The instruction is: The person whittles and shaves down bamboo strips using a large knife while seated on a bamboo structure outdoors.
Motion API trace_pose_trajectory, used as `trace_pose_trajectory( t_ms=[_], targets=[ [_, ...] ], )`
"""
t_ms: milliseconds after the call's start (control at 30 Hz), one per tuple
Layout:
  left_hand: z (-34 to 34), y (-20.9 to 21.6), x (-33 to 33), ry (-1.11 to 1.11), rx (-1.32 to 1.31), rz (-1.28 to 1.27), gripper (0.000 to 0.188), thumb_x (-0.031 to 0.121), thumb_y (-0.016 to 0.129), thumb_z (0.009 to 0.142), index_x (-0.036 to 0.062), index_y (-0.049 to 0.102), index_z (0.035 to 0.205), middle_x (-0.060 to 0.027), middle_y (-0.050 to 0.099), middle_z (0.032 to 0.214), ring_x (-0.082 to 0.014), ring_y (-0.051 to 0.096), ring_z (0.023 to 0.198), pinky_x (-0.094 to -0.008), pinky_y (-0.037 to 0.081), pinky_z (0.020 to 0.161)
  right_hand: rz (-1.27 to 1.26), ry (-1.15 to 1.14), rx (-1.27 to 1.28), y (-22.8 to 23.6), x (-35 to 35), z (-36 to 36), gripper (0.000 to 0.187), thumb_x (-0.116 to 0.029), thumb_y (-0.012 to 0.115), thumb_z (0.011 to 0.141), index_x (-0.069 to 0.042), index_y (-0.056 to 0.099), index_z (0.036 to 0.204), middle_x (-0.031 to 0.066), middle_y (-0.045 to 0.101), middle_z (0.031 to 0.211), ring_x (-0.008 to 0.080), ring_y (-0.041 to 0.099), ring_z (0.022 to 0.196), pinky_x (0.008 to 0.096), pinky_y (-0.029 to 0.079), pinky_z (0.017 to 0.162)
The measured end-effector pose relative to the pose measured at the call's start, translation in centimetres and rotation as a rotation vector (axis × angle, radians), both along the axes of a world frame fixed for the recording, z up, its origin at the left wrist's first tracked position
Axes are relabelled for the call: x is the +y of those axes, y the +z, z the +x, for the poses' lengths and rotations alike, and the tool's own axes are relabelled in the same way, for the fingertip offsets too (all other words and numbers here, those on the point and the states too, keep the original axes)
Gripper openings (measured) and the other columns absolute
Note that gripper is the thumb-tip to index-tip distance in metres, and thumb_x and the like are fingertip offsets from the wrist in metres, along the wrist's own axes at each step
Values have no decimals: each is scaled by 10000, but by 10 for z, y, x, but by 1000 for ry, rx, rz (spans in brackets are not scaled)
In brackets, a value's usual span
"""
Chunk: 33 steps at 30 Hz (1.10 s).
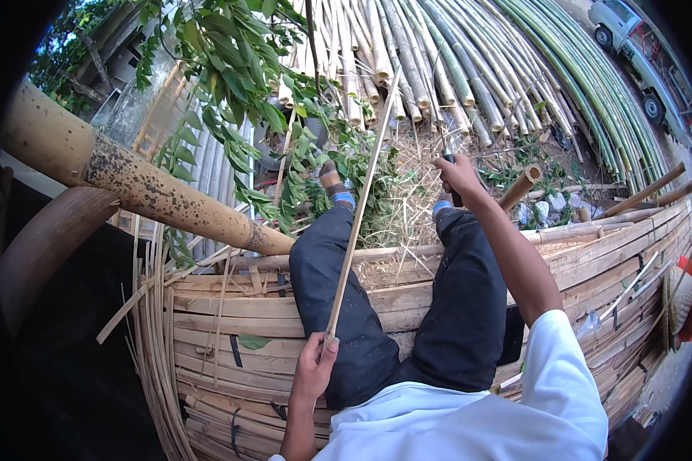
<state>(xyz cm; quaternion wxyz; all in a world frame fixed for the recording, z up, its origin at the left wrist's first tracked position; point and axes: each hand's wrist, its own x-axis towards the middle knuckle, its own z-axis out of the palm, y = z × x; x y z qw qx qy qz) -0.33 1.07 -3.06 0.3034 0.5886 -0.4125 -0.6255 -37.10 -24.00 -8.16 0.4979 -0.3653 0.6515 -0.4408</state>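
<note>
"Were the hands apart?"
"Yes: the left hand, near six o'clock, clenched a strip slanting toward half past twelve; the right hand, at two, gripped a dark-handled tool."

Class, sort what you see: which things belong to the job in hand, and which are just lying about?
In use:
long split-bamboo strip, held in the left hand
dark-handled knife, held in the right hand

Apparently just lying about:
loose green leaf on the bamboo slats
pickup truck in the background
</note>
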Motion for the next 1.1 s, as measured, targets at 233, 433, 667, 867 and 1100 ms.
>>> trace_pose_trajectory(
  t_ms=[233, 433, 667, 867, 1100],
  targets=[
    [-16, 15, -42, -54, -7, 90, 402, 426, 393, 1025, 49, 531, 1022, 56, 371, 640, -33, 332, 561, -202, 288, 493, -406, 479, 529, 35, 114, 77, 192, -209, 673, 813, -43, 576, 807, 112, 524, 544, 254, 580, 516, 402, 442, 506],
    [-28, 5, -44, -116, -173, -53, 426, 409, 371, 1034, 14, 528, 1006, -19, 437, 637, -97, 413, 568, -275, 370, 543, -366, 879, 794, 54, 155, 111, 184, -221, 649, 730, -87, 597, 845, 164, 597, 592, 378, 625, 605, 492, 490, 565],
    [-45, 16, -34, -186, -334, -244, 471, 447, 336, 1031, 13, 506, 965, -12, 400, 621, -96, 375, 546, -277, 334, 512, -282, 937, 925, 54, 151, 107, 208, -240, 656, 666, -82, 637, 800, 167, 612, 603, 378, 636, 604, 476, 512, 578],
    [-49, 21, -35, -238, -504, -211, 400, 349, 366, 1032, -28, 494, 997, -321, 584, 801, -530, 543, 846, -529, 417, 633, -279, 875, 1013, 45, 127, 92, 217, -264, 672, 643, -89, 680, 772, 152, 632, 628, 355, 651, 621, 459, 526, 579],
    [-41, 17, -35, -213, -558, -276, 440, 419, 347, 1034, 18, 492, 929, -40, 440, 626, -131, 431, 569, -314, 378, 539, -324, 860, 1082, 43, 108, 87, 215, -271, 671, 638, -87, 666, 750, 146, 622, 613, 354, 645, 607, 455, 520, 580]
  ],
)
